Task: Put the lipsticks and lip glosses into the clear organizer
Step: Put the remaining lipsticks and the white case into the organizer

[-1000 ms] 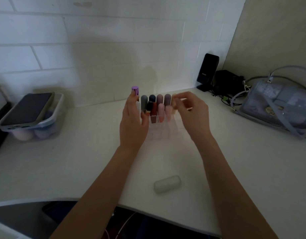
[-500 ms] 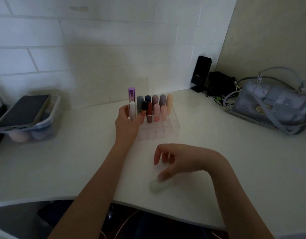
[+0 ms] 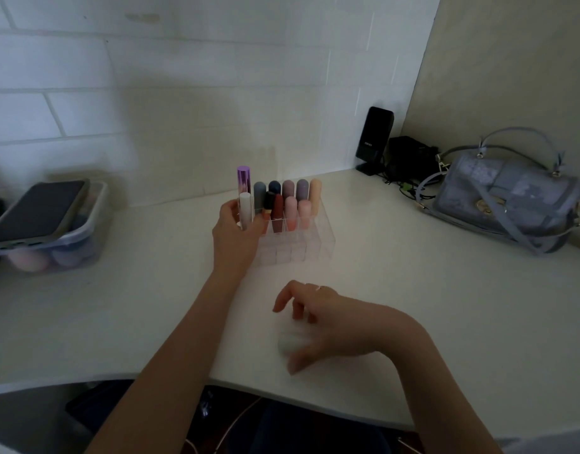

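White desk (image 3: 413, 306), lower centre: right hand (image 3: 327, 326) closing on pale tube (image 3: 290, 342), not clamped. Left hand (image 3: 236, 237) grips organizer (image 3: 301, 247). Next: lift, slot upright.

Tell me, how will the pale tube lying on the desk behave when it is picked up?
The pale frosted rounded tube lies on its side, so a nudge may roll it. It is small under the right hand, so probably light. Its smooth surface might slip.
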